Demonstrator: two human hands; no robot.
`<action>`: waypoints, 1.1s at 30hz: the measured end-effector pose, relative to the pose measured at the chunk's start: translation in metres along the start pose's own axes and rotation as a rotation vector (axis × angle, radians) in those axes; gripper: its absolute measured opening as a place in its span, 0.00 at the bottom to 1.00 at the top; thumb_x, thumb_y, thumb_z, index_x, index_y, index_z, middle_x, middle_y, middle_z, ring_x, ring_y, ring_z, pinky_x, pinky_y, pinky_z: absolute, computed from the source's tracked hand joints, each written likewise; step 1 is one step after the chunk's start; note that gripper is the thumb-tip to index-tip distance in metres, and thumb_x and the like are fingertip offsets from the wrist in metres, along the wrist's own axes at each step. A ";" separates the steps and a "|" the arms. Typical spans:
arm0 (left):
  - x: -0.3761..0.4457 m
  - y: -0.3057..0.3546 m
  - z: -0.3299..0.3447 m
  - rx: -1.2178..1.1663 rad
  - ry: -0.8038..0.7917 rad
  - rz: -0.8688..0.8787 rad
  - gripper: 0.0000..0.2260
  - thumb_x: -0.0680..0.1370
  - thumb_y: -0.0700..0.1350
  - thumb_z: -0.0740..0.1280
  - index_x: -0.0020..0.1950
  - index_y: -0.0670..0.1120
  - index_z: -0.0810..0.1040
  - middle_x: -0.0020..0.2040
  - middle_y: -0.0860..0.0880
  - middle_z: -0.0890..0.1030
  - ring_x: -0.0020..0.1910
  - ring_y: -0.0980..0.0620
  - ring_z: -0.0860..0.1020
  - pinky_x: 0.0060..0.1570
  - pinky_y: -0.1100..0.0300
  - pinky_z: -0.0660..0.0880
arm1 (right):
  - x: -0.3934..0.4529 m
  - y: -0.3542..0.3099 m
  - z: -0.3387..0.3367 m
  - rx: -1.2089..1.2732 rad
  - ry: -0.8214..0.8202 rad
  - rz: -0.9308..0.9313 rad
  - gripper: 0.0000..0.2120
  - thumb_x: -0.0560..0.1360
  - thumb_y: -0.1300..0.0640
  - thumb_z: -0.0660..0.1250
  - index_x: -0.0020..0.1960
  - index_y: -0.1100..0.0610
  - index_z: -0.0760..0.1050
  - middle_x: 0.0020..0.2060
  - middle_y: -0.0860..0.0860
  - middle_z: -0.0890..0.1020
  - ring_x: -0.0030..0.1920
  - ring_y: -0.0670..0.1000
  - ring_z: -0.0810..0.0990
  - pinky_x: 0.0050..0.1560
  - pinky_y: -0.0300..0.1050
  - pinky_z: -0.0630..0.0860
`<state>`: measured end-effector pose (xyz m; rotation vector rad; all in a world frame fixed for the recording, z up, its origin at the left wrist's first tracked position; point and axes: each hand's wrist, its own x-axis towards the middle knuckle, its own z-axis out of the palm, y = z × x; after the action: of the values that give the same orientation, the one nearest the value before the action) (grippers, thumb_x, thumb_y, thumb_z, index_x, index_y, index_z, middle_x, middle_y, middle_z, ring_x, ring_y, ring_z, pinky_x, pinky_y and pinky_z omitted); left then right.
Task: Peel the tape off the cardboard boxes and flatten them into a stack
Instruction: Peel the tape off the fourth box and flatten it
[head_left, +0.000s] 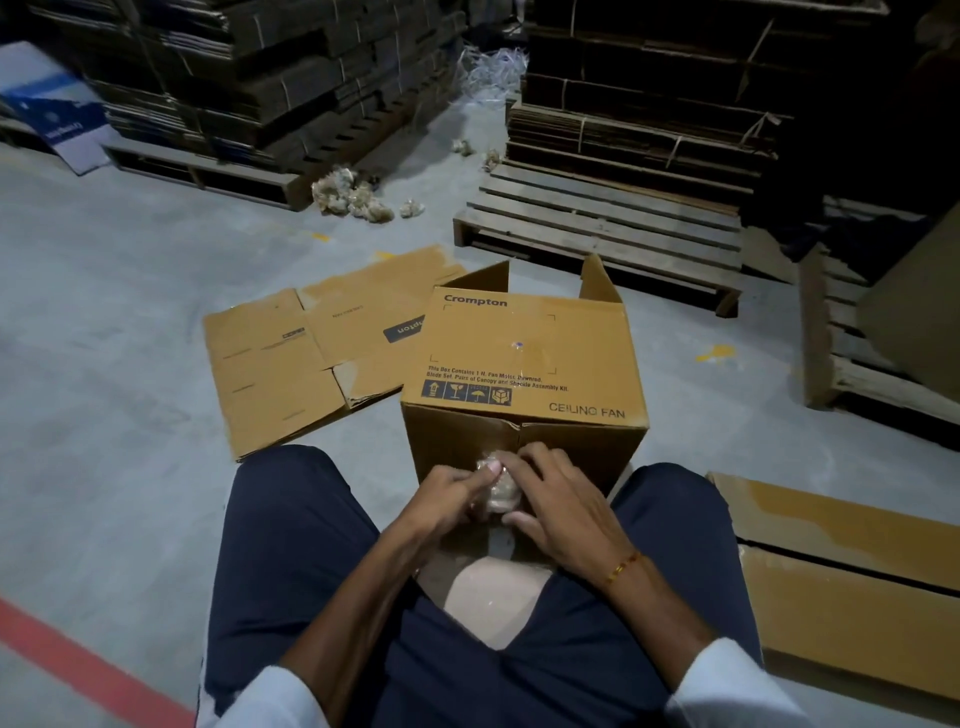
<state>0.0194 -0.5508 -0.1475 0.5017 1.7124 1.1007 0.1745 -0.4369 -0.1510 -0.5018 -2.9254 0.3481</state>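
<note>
From the head camera, a person sits on the grey floor (104, 322) with legs in dark trousers spread around a brown cardboard box (524, 358) printed "Crompton" and "CEILING FAN". The box lies on its side between the knees, its far flaps standing open, its near end facing the person. Both hands meet at that near end. The left hand (447, 493) and the right hand (561, 504) are closed together on a crumpled wad of clear tape (498, 488), fingers pinching it from both sides.

A flattened box (291, 358) lies on the floor just left of and behind the upright one. Another flat piece of cardboard (841, 561) lies by the right knee. Crumpled tape balls (353, 200) sit on the floor near a wooden pallet (597, 228). Tied bundles of flat cardboard (270, 67) are stacked on pallets behind.
</note>
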 end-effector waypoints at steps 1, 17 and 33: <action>0.002 0.000 -0.001 0.016 0.028 -0.025 0.22 0.79 0.61 0.66 0.49 0.43 0.86 0.47 0.43 0.86 0.46 0.47 0.82 0.55 0.48 0.77 | 0.004 0.000 0.001 -0.009 0.025 -0.010 0.34 0.75 0.44 0.71 0.76 0.47 0.61 0.65 0.48 0.68 0.60 0.50 0.70 0.54 0.46 0.77; 0.006 -0.012 -0.019 0.918 0.134 0.678 0.27 0.78 0.50 0.71 0.76 0.52 0.67 0.69 0.53 0.69 0.62 0.57 0.70 0.60 0.61 0.73 | 0.033 0.029 0.003 0.636 -0.166 0.114 0.16 0.81 0.48 0.65 0.66 0.52 0.77 0.53 0.48 0.75 0.54 0.47 0.75 0.58 0.49 0.73; 0.028 -0.007 -0.010 0.003 -0.116 0.153 0.10 0.83 0.49 0.65 0.56 0.48 0.85 0.55 0.46 0.77 0.56 0.51 0.77 0.52 0.63 0.70 | 0.027 0.021 0.004 0.481 -0.006 0.156 0.22 0.77 0.44 0.71 0.68 0.47 0.71 0.60 0.42 0.69 0.58 0.42 0.69 0.58 0.32 0.68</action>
<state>-0.0001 -0.5384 -0.1671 0.6952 1.5953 1.1543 0.1546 -0.4091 -0.1576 -0.6466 -2.6711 1.0361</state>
